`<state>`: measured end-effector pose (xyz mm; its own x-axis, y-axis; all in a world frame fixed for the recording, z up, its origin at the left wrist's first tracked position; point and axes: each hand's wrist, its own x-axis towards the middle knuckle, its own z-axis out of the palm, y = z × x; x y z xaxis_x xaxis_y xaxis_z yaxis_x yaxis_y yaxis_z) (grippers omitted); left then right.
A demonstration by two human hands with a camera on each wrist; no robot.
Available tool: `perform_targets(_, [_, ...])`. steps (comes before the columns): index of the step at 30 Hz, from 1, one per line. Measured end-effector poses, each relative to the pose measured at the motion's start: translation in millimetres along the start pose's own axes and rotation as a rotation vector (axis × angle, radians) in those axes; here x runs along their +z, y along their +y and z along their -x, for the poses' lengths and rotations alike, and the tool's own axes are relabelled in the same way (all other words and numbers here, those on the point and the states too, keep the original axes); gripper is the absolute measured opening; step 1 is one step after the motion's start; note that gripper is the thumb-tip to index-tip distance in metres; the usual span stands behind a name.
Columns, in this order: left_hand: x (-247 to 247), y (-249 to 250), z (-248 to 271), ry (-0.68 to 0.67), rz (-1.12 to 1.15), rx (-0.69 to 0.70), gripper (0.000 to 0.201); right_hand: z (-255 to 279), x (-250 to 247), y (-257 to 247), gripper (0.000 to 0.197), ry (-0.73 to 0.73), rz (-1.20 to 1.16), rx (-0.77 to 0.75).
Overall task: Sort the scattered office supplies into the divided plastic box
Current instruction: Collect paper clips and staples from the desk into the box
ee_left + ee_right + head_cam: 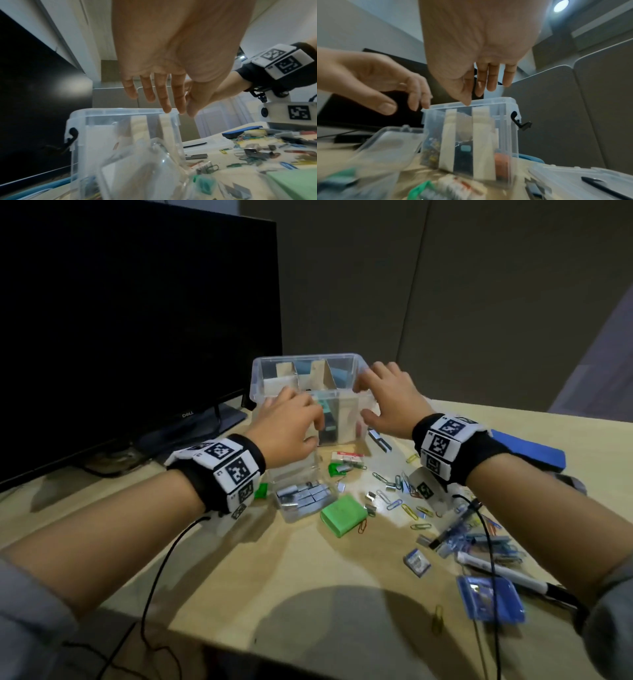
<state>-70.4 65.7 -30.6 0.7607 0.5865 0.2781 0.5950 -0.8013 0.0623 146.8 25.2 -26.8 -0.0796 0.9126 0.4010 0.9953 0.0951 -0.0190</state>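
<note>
Both hands hover at the rim of the clear box [260, 378], which stands on the bench [274, 570] beside the monitor [137, 313]. The left hand [287, 429] is over the box's near left corner, its grip apart, fingers loose and holding nothing. The right hand [390, 402] is at the right wall, fingers straight and spread; whether its tips touch the rim cannot be told. White dividers [481, 136] split the box; a dark item and an orange one lie in separate compartments. Below the left wrist sits a small clear case of staples [301, 496], with a green pad [342, 515] just beside it. Paper clips [397, 505] lie scattered under the right wrist.
</note>
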Motion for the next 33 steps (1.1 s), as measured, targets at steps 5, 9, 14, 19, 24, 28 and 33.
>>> perform_targets(5, [17.8, 26.9, -8.3, -0.155, -0.197, 0.094, 0.018, 20.8, 6.3, -5.5, 0.013, -0.209, 0.083, -0.128])
perform_targets(9, [29.8, 39.9, -23.0, -0.279, -0.283, 0.029, 0.015, 24.0, 15.2, -13.8, 0.023, -0.473, 0.093, -0.083])
perform_targets(14, [38.4, 46.0, -37.8, -0.35, -0.285, -0.065, 0.024, 11.3, 35.1, -27.1, 0.034, -0.585, 0.061, 0.001])
perform_targets(19, [46.9, 39.6, -41.4, -0.387, -0.249, -0.132, 0.015, 4.8, 45.7, -26.8, 0.028, -0.567, 0.037, 0.032])
perform_targets(24, [49.8, 32.4, -39.0, -0.38, -0.158, -0.15, 0.021, 6.1, 52.9, -27.2, 0.019, -0.603, 0.053, 0.026])
perform_targets(28, [51.7, 32.5, -35.0, -0.318, -0.059, -0.139, 0.013, 7.2, 47.3, -18.1, 0.021, -0.619, 0.007, 0.056])
perform_targets(33, [55.6, 46.3, -35.5, -0.431, -0.214, -0.115, 0.032, 10.5, 28.3, -3.2, 0.018, -0.602, 0.059, 0.074])
